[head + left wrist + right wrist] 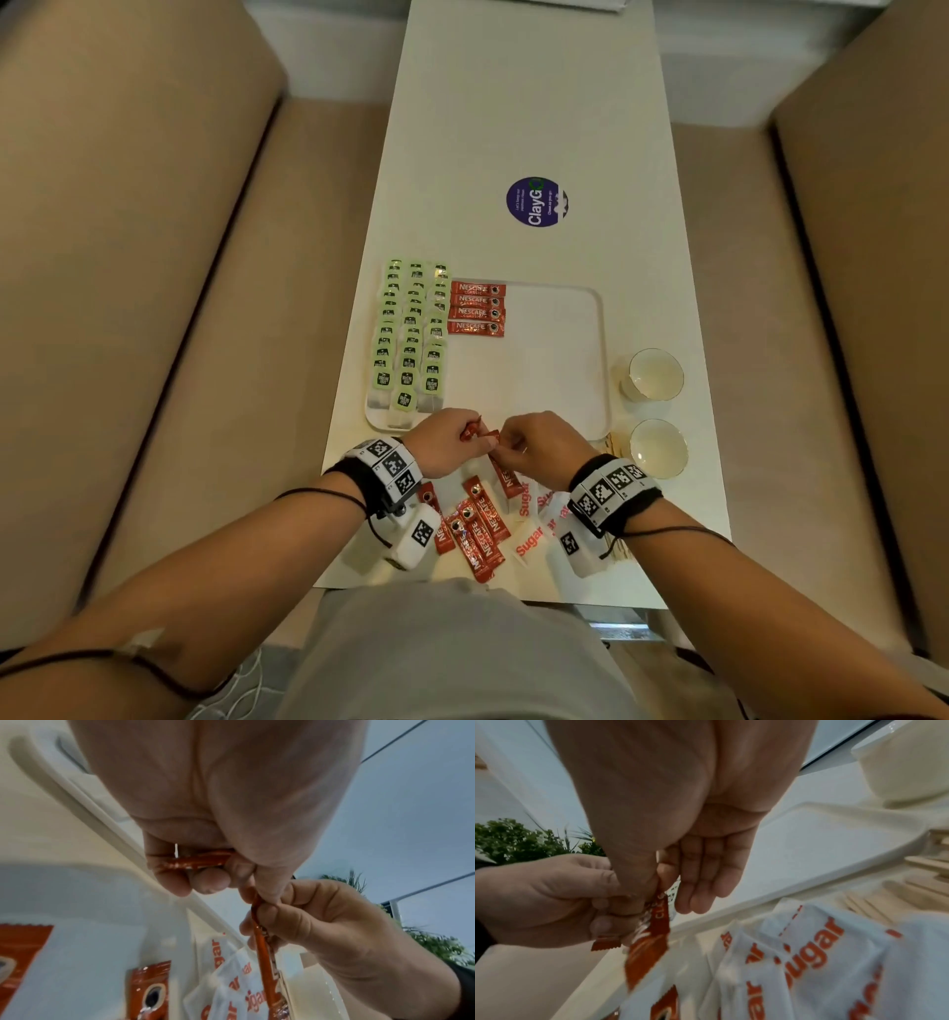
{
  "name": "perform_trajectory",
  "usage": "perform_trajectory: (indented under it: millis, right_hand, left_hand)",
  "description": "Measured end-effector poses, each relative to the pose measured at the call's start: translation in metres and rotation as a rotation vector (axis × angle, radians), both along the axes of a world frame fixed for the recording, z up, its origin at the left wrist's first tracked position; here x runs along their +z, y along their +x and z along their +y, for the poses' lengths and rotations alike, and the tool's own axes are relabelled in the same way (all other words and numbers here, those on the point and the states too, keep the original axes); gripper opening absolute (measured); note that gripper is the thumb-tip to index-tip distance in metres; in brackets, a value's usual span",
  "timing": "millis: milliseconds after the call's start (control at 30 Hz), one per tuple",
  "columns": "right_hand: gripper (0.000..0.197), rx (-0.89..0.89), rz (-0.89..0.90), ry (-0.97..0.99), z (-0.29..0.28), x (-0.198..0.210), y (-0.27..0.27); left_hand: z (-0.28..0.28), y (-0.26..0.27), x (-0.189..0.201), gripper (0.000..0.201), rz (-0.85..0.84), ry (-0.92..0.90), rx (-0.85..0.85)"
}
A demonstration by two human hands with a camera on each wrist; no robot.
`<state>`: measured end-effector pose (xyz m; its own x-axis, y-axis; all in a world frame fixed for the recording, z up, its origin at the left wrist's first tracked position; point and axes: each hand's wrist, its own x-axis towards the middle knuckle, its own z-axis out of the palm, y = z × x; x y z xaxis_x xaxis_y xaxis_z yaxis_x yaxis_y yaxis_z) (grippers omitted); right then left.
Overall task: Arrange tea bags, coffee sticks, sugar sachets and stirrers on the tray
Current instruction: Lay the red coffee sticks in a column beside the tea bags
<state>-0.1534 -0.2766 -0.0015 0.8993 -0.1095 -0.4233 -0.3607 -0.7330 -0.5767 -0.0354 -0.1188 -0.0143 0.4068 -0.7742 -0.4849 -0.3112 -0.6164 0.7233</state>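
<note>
**Coffee sticks going on, one pair in hand**

While the tea bags (408, 334) are already lying in three columns along the tray's left edge, I am working through the coffee sticks. Four coffee sticks (476, 308) are sitting in a short stack of rows at the far left part of the tray (560, 360), just beside the tea bags. Near the tray's near edge, I am holding both hands together over the table (513, 128). My left hand (445, 443) is curling its fingers around one red stick (195, 860), and its thumb and forefinger are meeting the top of a second stick (649, 939). My right hand (544, 447) is pinching that same second stick between thumb and forefinger, with the other fingers (706, 874) hanging straight and relaxed. That stick is dangling above the loose pile, so I judge I am passing or squaring it between the hands.

More loose sticks (477, 529) are lying at the table's near edge, with the sugar sachets (529, 539) just beside them and the wooden stirrers (875, 902) near the tray's near right corner. Two cups (655, 411) are standing off the tray's right edge.

Next, I am expecting to carry the held sticks up to the row, lay them flat and parallel below the fourth stick, keeping the labels facing the same way.
</note>
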Motion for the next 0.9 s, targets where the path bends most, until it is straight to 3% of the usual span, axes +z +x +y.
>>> perform_trajectory:
  millis: [133, 333, 500, 767, 900]
  right_hand:
    - [0.013, -0.163, -0.002, 0.205, -0.002, 0.005, 0.007]
    - [0.037, -0.238, 0.07, 0.44, -0.011, 0.013, 0.016]
    - [0.046, -0.257, 0.003, 0.545, -0.013, 0.017, 0.022]
    - [0.02, -0.421, -0.208, 0.653, -0.021, 0.023, 0.036]
    - [0.021, -0.485, -0.245, 0.711, -0.023, 0.024, 0.043]
  left_hand:
    - [-0.003, 0.008, 0.003, 0.02, 0.023, -0.058, 0.111]
    - [-0.002, 0.019, 0.011, 0.018, 0.048, -0.12, 0.171]
    - [-0.001, 0.028, 0.017, 0.019, 0.101, -0.222, 0.298]
    - [0.0, 0.028, 0.015, 0.032, 0.188, -0.227, 0.205]
    - [-0.008, 0.029, 0.022, 0.017, 0.189, -0.256, 0.266]
